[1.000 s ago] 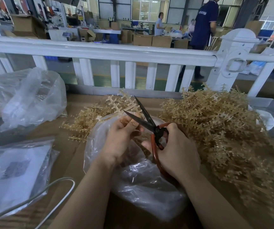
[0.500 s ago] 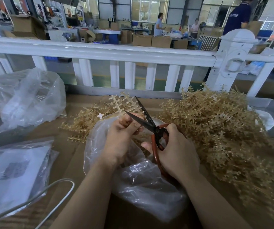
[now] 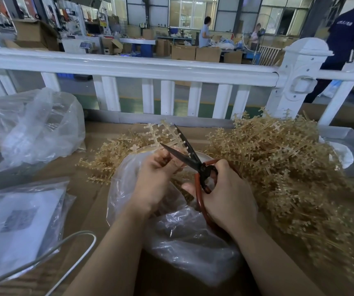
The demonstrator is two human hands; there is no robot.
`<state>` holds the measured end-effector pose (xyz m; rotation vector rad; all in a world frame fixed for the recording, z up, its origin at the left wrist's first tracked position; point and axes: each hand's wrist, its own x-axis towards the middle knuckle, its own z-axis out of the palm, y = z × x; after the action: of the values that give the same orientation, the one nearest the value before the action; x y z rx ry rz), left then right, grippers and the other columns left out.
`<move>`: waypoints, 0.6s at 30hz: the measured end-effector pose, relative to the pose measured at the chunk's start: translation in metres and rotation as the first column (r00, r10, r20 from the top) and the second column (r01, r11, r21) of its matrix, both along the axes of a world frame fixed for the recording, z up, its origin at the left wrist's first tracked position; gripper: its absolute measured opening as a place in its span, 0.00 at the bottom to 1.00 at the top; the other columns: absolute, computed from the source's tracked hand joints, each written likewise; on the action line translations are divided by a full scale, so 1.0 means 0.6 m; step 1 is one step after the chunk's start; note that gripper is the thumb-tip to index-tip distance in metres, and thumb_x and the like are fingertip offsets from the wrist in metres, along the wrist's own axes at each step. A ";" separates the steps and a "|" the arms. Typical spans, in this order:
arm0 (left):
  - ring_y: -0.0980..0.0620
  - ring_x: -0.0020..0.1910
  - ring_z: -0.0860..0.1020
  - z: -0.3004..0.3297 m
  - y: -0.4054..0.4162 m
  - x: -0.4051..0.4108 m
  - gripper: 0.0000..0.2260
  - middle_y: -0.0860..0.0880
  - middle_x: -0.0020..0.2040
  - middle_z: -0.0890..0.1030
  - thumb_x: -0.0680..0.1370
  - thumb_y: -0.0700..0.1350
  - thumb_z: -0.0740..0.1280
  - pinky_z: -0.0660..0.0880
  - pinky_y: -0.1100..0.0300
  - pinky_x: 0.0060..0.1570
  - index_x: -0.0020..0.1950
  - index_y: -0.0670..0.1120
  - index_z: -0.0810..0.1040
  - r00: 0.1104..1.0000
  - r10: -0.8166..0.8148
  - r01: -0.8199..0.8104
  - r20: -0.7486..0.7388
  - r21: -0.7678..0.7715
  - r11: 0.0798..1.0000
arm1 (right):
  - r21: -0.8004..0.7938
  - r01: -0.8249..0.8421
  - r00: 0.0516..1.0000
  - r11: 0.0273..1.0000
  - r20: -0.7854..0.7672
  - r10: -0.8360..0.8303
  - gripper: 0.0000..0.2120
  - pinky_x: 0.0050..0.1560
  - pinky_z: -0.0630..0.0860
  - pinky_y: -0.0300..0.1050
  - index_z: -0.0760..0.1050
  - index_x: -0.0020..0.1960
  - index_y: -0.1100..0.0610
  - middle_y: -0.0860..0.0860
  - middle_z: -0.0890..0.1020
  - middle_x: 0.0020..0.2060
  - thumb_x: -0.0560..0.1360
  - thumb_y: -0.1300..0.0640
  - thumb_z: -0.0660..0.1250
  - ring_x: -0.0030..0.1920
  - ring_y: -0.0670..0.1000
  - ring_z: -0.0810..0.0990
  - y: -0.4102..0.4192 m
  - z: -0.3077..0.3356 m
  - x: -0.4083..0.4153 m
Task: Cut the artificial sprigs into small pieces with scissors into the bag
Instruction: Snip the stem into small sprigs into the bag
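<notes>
My left hand point(image 3: 158, 180) pinches a tan plastic sprig point(image 3: 161, 134) that stands up above the open mouth of a clear plastic bag point(image 3: 184, 236). Red-handled scissors point(image 3: 190, 160) are gripped by my right hand point(image 3: 227, 193), their dark blades spread apart around the sprig's stem, just past my left fingertips. The bag lies on the cardboard-covered table under both hands, and cut tan pieces show inside it. A big heap of tan sprigs point(image 3: 287, 167) is piled to the right, and a smaller heap point(image 3: 112, 157) lies behind the bag to the left.
A white railing point(image 3: 129, 67) runs across the table's far edge. Crumpled clear bags point(image 3: 33, 127) lie at the left, a bagged white sheet point(image 3: 16, 227) at the lower left with a grey cable point(image 3: 65, 246) over it. People stand among boxes beyond the railing.
The sprig has shifted slightly in my left fingers between the spread blades. A person in dark blue behind the railing has walked to the right.
</notes>
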<state>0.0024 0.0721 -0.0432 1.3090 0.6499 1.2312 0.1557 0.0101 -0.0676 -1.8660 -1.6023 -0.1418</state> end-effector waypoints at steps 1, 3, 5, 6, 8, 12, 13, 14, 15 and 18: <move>0.50 0.43 0.85 -0.001 0.001 -0.001 0.04 0.46 0.42 0.86 0.73 0.43 0.69 0.80 0.59 0.46 0.42 0.47 0.84 1.000 -0.001 0.001 -0.007 0.001 1.000 | 0.003 0.000 1.000 1.000 0.003 0.000 0.33 0.34 0.68 0.41 0.58 0.45 0.42 0.38 0.72 0.38 0.61 0.14 0.53 0.37 0.42 0.73 0.000 0.000 0.000; 0.47 0.46 0.84 -0.004 0.002 -0.002 0.04 0.44 0.45 0.86 0.72 0.45 0.70 0.80 0.55 0.50 0.43 0.48 0.85 1.000 -0.007 0.007 -0.016 0.003 1.000 | 0.001 -0.001 1.000 1.000 -0.008 0.001 0.33 0.32 0.65 0.39 0.57 0.44 0.42 0.38 0.72 0.37 0.61 0.14 0.51 0.36 0.40 0.70 0.000 0.000 0.000; 0.44 0.48 0.84 -0.007 0.004 -0.002 0.04 0.42 0.46 0.86 0.73 0.43 0.70 0.80 0.50 0.53 0.43 0.48 0.85 0.999 -0.033 0.033 -0.005 0.001 0.999 | -0.007 0.001 1.000 1.000 -0.027 -0.001 0.33 0.32 0.64 0.39 0.56 0.44 0.42 0.38 0.72 0.37 0.60 0.14 0.49 0.35 0.38 0.68 -0.001 -0.001 0.000; 0.43 0.48 0.84 -0.008 0.005 -0.002 0.04 0.41 0.47 0.86 0.74 0.43 0.70 0.79 0.49 0.54 0.43 0.48 0.85 0.999 -0.039 0.039 0.002 -0.002 0.999 | -0.008 0.003 0.999 1.000 -0.034 -0.004 0.33 0.34 0.67 0.41 0.56 0.44 0.42 0.37 0.72 0.37 0.60 0.13 0.49 0.35 0.38 0.68 -0.001 -0.001 0.000; 0.41 0.49 0.83 -0.011 0.008 -0.001 0.04 0.39 0.48 0.85 0.74 0.42 0.70 0.78 0.45 0.55 0.44 0.47 0.85 0.999 -0.045 0.045 0.023 -0.019 0.999 | -0.012 0.009 0.999 1.000 -0.045 -0.009 0.34 0.38 0.73 0.44 0.57 0.45 0.42 0.38 0.73 0.38 0.60 0.13 0.48 0.36 0.40 0.72 -0.001 -0.001 -0.001; 0.31 0.53 0.78 -0.016 0.011 0.003 0.03 0.29 0.52 0.79 0.74 0.40 0.70 0.74 0.40 0.52 0.46 0.42 0.83 0.991 -0.086 0.095 0.106 -0.077 0.993 | -0.013 -0.001 0.998 1.000 -0.067 0.000 0.35 0.43 0.80 0.47 0.59 0.46 0.42 0.38 0.76 0.38 0.59 0.12 0.48 0.39 0.44 0.77 -0.003 0.001 -0.002; 0.32 0.53 0.77 -0.016 0.011 0.005 0.03 0.29 0.52 0.79 0.74 0.41 0.70 0.74 0.43 0.49 0.45 0.43 0.83 0.988 -0.095 0.106 0.119 -0.085 0.991 | -0.013 -0.004 0.998 1.000 -0.068 0.003 0.35 0.42 0.80 0.47 0.59 0.46 0.41 0.38 0.76 0.38 0.59 0.12 0.47 0.39 0.43 0.77 -0.004 0.001 -0.002; 0.33 0.52 0.78 -0.016 0.011 0.005 0.03 0.30 0.51 0.80 0.74 0.41 0.70 0.74 0.43 0.48 0.45 0.43 0.83 0.988 -0.096 0.107 0.121 -0.086 0.991 | -0.014 -0.007 0.998 1.000 -0.067 0.006 0.35 0.40 0.79 0.47 0.59 0.46 0.41 0.38 0.75 0.38 0.59 0.12 0.47 0.39 0.43 0.77 -0.004 0.002 -0.002; 0.35 0.51 0.79 -0.017 0.011 0.006 0.04 0.32 0.50 0.81 0.74 0.42 0.70 0.75 0.41 0.51 0.45 0.44 0.84 0.989 -0.091 0.101 0.116 -0.084 0.991 | -0.015 -0.008 0.998 1.000 -0.065 0.007 0.35 0.40 0.78 0.46 0.58 0.46 0.41 0.38 0.75 0.38 0.59 0.12 0.48 0.39 0.43 0.77 -0.004 0.002 -0.002; 0.39 0.48 0.82 -0.019 0.011 0.006 0.05 0.39 0.46 0.84 0.73 0.41 0.69 0.75 0.41 0.55 0.43 0.47 0.85 0.987 -0.089 0.102 0.132 -0.091 0.991 | 0.004 -0.009 0.999 1.000 -0.043 0.009 0.33 0.39 0.75 0.45 0.56 0.45 0.40 0.36 0.72 0.38 0.59 0.13 0.50 0.38 0.43 0.75 -0.002 0.003 -0.003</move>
<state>0.0060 0.0785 -0.0547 1.1570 0.5425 1.1802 0.1537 0.0087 -0.0656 -1.8471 -1.5804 -0.1001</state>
